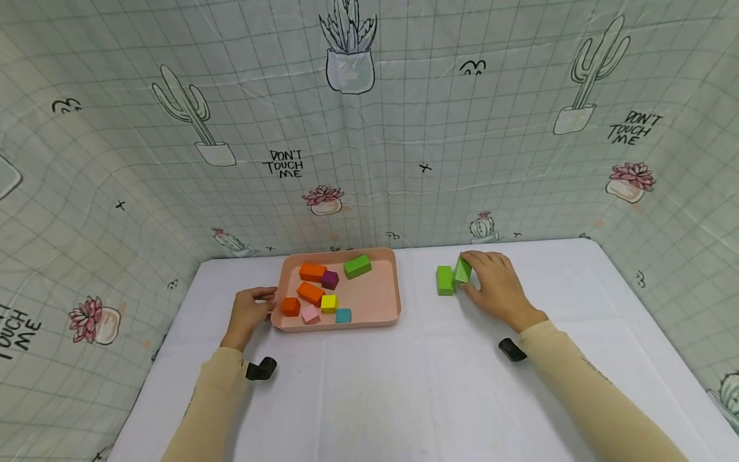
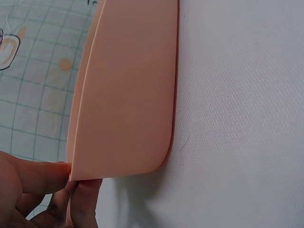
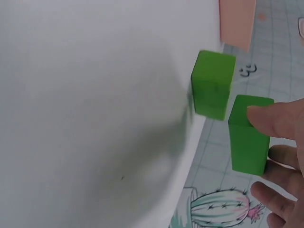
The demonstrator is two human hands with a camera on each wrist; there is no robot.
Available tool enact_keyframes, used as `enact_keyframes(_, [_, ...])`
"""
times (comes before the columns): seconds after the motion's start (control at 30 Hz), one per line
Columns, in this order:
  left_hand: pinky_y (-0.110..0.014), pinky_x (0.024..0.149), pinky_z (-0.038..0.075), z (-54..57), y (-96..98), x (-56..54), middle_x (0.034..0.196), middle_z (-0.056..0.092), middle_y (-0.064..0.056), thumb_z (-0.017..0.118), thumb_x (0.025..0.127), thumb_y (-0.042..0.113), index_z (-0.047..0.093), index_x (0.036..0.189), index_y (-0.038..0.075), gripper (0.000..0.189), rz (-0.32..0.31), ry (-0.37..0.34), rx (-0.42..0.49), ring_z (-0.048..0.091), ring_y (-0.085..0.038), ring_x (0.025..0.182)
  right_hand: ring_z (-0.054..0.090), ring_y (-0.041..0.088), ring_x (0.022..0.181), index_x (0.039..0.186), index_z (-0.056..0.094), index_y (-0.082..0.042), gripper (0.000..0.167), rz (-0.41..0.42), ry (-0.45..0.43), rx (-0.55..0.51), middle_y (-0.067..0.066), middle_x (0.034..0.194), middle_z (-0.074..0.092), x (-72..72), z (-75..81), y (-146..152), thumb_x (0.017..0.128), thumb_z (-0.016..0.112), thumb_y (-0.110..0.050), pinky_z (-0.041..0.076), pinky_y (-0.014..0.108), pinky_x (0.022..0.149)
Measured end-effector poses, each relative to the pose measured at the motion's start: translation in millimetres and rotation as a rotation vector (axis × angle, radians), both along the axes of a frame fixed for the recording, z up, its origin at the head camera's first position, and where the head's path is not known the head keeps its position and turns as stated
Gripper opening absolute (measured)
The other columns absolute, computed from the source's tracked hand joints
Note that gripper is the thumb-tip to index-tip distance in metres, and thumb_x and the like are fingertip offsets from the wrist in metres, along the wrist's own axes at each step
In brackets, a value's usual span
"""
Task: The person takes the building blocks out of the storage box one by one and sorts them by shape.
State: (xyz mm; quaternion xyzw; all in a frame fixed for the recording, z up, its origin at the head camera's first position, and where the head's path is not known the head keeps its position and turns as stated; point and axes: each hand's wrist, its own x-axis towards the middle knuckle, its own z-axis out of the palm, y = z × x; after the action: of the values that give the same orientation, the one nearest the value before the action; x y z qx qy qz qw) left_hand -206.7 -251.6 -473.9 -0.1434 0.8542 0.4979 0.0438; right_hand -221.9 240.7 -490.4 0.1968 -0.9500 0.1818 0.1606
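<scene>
At the left end of the pink tray (image 1: 375, 301), my left hand (image 1: 245, 316) pinches the rim between thumb and fingers; the left wrist view shows the fingertips at the corner of the tray wall (image 2: 126, 95). My right hand (image 1: 495, 289) holds a green block (image 1: 462, 270) between thumb and fingers, tilted and apart from the tabletop in the right wrist view (image 3: 249, 147). Just left of it, a second green block (image 1: 445, 280) stands on the white table. Inside the tray, a third green block (image 1: 358, 266) lies near the back edge.
The tray also bears orange blocks (image 1: 312, 272), a purple block (image 1: 330, 280), a yellow block (image 1: 329, 303), a pink block (image 1: 310, 314) and a teal block (image 1: 343, 315). Behind the white table (image 1: 369, 398) hangs a grid-patterned cloth (image 1: 392, 141) with plant drawings.
</scene>
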Motion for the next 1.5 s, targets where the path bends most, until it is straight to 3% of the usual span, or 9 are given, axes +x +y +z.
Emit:
enact_keyframes(0.6, [-0.03,0.077,0.063,0.1,1.3,-0.4,0.128,0.061,-0.032,0.056,0.098,-0.007,0.062,0.136,-0.013,0.039,0.014,-0.01,-0.004,0.065,-0.032,0.099,0.053,0.045,0.134,0.147,0.054,0.004,0.062,0.1,-0.22,0.073,0.023,0.149,0.058,-6.3,-4.6,18.0,0.093,0.08,-0.009,0.032,0.063,0.118])
enact_keyframes(1.0, [-0.028,0.076,0.062,2.6,1.1,0.0,0.127,0.063,-0.03,0.059,0.1,-0.005,0.064,0.136,-0.011,0.037,0.027,-0.022,-0.011,0.065,-0.03,0.096,0.055,0.045,0.133,0.147,0.053,0.006,0.061,0.197,-0.252,0.062,0.024,0.148,0.058,-11.9,-6.6,22.3,0.093,0.079,-0.006,0.036,0.064,0.115])
enact_keyframes(1.27, [-0.03,0.077,0.063,1.5,0.6,0.0,0.127,0.063,-0.031,0.058,0.099,-0.005,0.064,0.135,-0.012,0.037,0.026,-0.007,-0.011,0.066,-0.03,0.096,0.055,0.045,0.133,0.148,0.053,0.005,0.063,0.193,-0.251,0.065,0.024,0.15,0.057,-14.5,-7.7,22.7,0.093,0.08,-0.01,0.036,0.064,0.115])
enact_keyframes(1.5, [-0.03,0.077,0.063,-1.2,-0.1,-0.4,0.126,0.063,-0.031,0.057,0.099,-0.005,0.064,0.135,-0.011,0.038,0.025,-0.007,-0.014,0.066,-0.03,0.096,0.054,0.045,0.135,0.148,0.054,0.004,0.065,0.192,-0.202,0.029,0.024,0.149,0.058,-13.9,3.4,14.2,0.092,0.082,-0.013,0.034,0.064,0.115])
